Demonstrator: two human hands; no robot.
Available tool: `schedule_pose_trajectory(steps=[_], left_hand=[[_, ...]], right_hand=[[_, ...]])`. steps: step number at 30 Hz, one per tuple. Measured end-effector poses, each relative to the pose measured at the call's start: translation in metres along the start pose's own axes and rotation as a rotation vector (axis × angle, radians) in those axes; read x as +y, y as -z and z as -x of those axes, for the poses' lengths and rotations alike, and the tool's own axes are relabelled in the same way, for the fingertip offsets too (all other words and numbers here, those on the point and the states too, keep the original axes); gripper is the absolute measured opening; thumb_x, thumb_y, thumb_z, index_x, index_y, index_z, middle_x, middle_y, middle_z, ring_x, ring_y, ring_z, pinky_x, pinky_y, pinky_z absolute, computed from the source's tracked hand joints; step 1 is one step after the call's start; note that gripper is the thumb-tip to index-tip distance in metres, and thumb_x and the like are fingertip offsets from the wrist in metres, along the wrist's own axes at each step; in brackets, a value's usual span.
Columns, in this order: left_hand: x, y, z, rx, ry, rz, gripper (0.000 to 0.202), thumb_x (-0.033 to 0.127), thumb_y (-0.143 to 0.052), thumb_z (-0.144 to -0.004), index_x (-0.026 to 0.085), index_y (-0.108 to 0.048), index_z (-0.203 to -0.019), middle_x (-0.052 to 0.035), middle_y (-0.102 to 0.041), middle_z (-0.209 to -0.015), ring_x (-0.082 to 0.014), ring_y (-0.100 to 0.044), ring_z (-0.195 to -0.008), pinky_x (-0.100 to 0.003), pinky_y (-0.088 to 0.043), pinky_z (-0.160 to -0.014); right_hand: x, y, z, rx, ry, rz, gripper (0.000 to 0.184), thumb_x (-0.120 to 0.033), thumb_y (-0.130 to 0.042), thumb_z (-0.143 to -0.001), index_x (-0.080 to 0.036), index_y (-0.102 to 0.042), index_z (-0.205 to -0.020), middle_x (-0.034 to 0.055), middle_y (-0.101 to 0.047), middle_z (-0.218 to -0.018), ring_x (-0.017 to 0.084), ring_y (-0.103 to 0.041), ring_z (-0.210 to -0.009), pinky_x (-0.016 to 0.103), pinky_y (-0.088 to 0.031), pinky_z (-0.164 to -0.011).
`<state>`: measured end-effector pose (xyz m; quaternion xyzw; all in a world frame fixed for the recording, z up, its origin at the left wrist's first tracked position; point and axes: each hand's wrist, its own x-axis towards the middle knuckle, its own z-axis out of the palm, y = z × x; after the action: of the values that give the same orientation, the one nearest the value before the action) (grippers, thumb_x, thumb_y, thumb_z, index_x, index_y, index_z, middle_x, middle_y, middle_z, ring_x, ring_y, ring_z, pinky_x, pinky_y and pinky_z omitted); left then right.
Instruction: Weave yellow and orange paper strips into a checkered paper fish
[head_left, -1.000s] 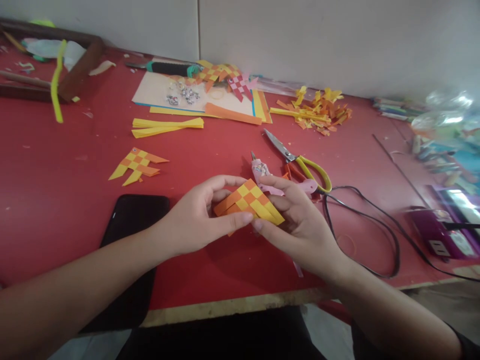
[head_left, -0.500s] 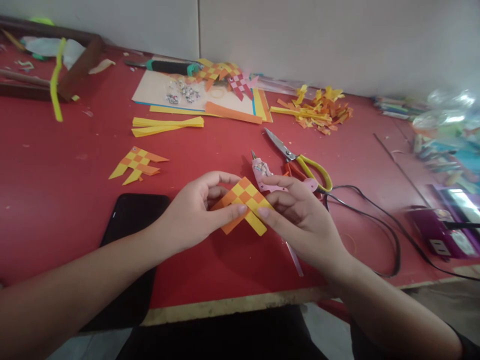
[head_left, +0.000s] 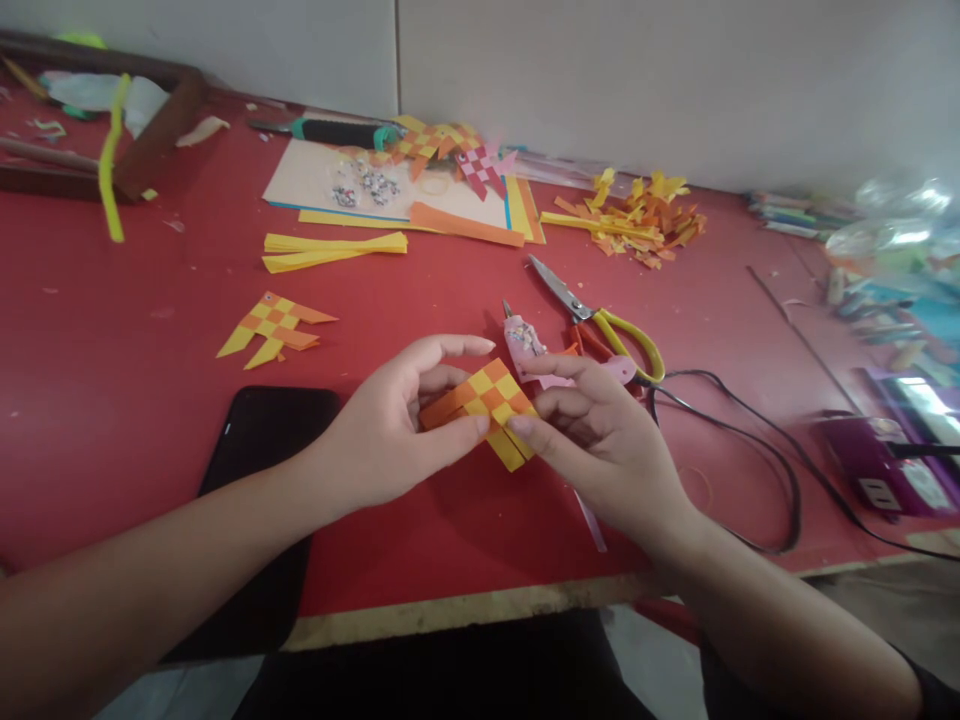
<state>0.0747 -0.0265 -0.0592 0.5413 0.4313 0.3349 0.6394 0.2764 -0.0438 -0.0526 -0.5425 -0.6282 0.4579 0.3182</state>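
Between my hands is a woven paper piece (head_left: 493, 392) in an orange and yellow check, with strips hanging toward the table edge. My left hand (head_left: 412, 415) pinches its left side, thumb in front and index finger lifted off the top. My right hand (head_left: 600, 430) grips the right side, thumb pressed on a yellow strip; its other fingers are partly hidden behind. Just beyond the right hand lies a pink glue gun (head_left: 525, 345), its body partly covered by the fingers. A finished woven paper fish (head_left: 276, 325) with an eye rests to the left.
Scissors (head_left: 577, 300) with yellow and red handles lie behind the glue gun. A black phone (head_left: 259, 440) is under my left forearm. Yellow strips (head_left: 334, 250), paper scraps (head_left: 637, 220) and stacked sheets (head_left: 300, 180) sit farther back. A black cord (head_left: 787, 470) loops at right, near a purple box (head_left: 870, 465).
My left index finger has lifted off the paper piece. The piece has tilted slightly, and its lower strips have drawn closer together under my right thumb.
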Motion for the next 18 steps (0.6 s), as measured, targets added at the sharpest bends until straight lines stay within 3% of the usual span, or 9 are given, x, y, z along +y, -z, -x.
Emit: schedule_pose_trajectory(steps=[6,10,18], left_hand=[[-0.0023,0.0009,-0.0001,0.041,-0.002,-0.071,0.054,0.037,-0.079,-0.077,0.025,-0.056,-0.124,-0.0038,-0.069,-0.107,-0.0186,-0.067,-0.099,-0.028,-0.053,-0.086],[-0.0009,0.0009,0.0005,0.004,-0.083,-0.069,0.049,0.037,-0.077,-0.079,0.027,-0.059,-0.123,-0.0044,-0.069,-0.117,-0.0195,-0.067,-0.104,-0.028,-0.053,-0.088],[-0.0039,0.0005,0.0016,0.040,-0.200,-0.177,0.037,0.036,-0.073,-0.084,0.027,-0.065,-0.119,-0.0032,-0.069,-0.121,-0.0203,-0.065,-0.111,-0.029,-0.051,-0.095]], right_hand=[[0.0026,-0.0022,0.0024,0.002,0.094,0.016,0.036,-0.032,-0.064,-0.089,-0.022,-0.047,-0.120,-0.0051,-0.062,-0.068,0.010,-0.057,-0.056,0.025,-0.045,-0.053],[0.0032,-0.0011,0.0023,-0.004,0.133,0.028,0.036,-0.033,-0.063,-0.090,-0.022,-0.047,-0.121,-0.0071,-0.058,-0.064,0.010,-0.054,-0.053,0.027,-0.043,-0.051],[0.0024,0.0007,0.0019,-0.044,0.109,0.027,0.039,-0.033,-0.061,-0.091,-0.022,-0.044,-0.124,-0.0043,-0.063,-0.068,0.013,-0.062,-0.060,0.029,-0.047,-0.056]])
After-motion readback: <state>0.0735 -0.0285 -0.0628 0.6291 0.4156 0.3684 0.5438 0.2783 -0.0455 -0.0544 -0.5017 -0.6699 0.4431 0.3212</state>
